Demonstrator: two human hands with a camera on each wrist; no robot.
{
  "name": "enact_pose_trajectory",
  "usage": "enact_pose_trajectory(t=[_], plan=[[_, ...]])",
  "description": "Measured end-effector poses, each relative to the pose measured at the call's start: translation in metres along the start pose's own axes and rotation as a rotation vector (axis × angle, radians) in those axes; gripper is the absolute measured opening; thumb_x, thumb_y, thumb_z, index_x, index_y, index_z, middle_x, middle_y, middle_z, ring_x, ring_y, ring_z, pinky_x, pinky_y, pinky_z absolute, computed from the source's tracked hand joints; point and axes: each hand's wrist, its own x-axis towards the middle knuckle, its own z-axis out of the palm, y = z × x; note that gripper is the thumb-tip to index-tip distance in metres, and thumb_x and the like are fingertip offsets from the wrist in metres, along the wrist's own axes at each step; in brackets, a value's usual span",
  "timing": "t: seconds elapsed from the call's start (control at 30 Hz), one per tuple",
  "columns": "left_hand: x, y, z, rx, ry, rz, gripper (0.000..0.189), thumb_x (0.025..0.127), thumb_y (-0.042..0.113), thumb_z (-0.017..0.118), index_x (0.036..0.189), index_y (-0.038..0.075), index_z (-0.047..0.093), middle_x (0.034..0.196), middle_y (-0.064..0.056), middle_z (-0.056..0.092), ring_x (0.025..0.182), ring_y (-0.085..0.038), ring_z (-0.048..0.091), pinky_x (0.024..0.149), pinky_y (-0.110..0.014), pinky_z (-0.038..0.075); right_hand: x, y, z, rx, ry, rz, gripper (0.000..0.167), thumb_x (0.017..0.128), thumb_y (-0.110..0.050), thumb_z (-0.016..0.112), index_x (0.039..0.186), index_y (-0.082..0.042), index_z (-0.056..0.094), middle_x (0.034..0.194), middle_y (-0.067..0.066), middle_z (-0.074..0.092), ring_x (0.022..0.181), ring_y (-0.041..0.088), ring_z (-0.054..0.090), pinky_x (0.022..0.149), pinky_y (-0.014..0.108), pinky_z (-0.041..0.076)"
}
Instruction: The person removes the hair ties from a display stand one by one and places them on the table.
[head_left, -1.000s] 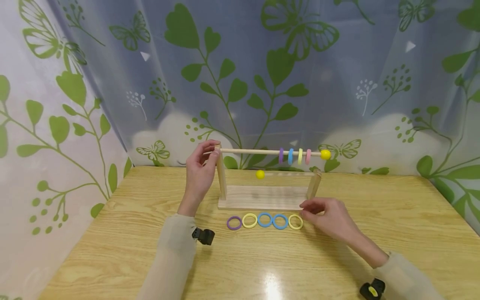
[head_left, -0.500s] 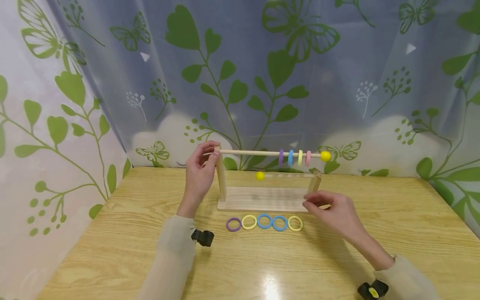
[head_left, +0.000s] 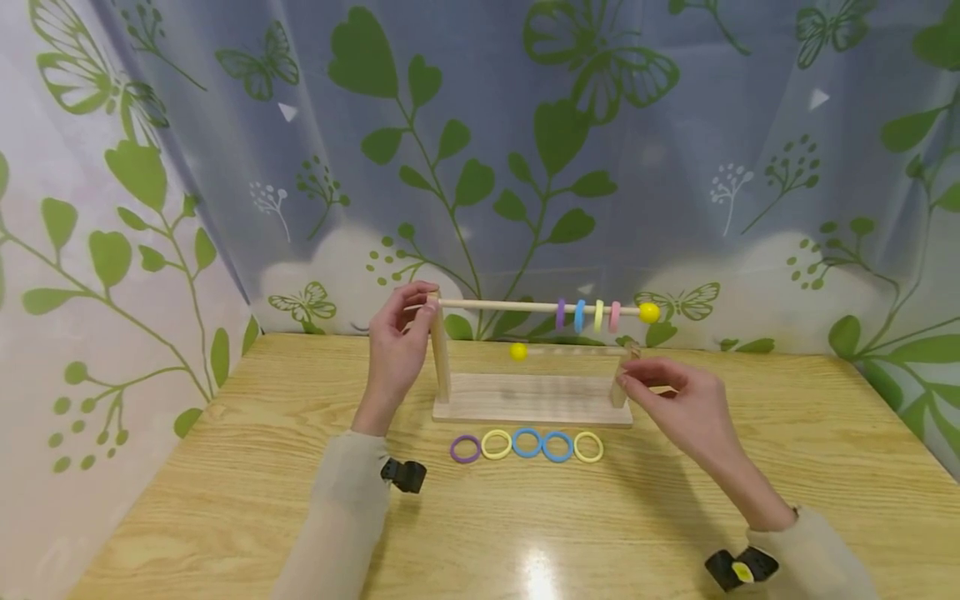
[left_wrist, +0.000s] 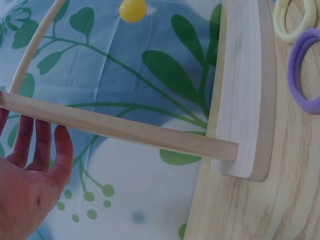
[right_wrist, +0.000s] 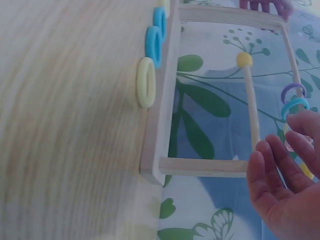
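Observation:
A wooden stand (head_left: 528, 408) has two uprights with a rod each. Fingers and thumb of my left hand (head_left: 396, 346) grip the top of its taller left post (left_wrist: 120, 127). My right hand (head_left: 686, 404) is at the shorter right post (right_wrist: 205, 166), fingers loosely bent and thumb near the index finger; I see nothing held, and contact with the post is unclear. On the upper rod (head_left: 502, 306) hang a purple ring (head_left: 560, 314), a blue ring (head_left: 579, 317), a yellow ring (head_left: 598, 316) and a pink ring (head_left: 615, 317), before a yellow end ball (head_left: 649, 313).
In front of the stand, several rings lie in a row: a purple ring (head_left: 465, 449), yellow rings at two spots, including the rightmost yellow ring (head_left: 588, 447), and two blue rings between. The lower rod ends in a yellow ball (head_left: 518, 352). A patterned curtain (head_left: 480, 167) hangs behind the table (head_left: 300, 500).
My right hand has risen from beside the rightmost yellow ring to the right post. The left hand keeps its grip on the left post, and the rings have not moved.

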Motion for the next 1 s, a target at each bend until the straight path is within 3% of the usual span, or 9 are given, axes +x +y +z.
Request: enact_pose_trajectory(t=[0.43,1.0], plan=[[-0.001,-0.001,0.000,0.005,0.002,0.006,0.023,0.100,0.006,0.059,0.121,0.003,0.068,0.111,-0.013,0.066,0.093,-0.011,0.065,0.078,-0.021,0.055,0.007,-0.008,0.005,0.018,0.108,0.020,0.026,0.096,-0.028,0.073,0.112,-0.008,0.077,0.105,0.011,0.077,0.086,-0.014,0.062,0.071,0.009,0.053],[-0.001,-0.001,0.000,0.005,0.001,0.015,0.023,0.100,0.006,0.058,0.121,0.003,0.068,0.109,-0.012,0.065,0.092,-0.011,0.065,0.078,-0.022,0.055,0.022,-0.018,0.022,0.131,0.328,-0.060,0.016,0.090,-0.017,0.079,0.104,-0.008,0.080,0.097,0.014,0.078,0.081,-0.012,0.065,0.067,0.008,0.053]])
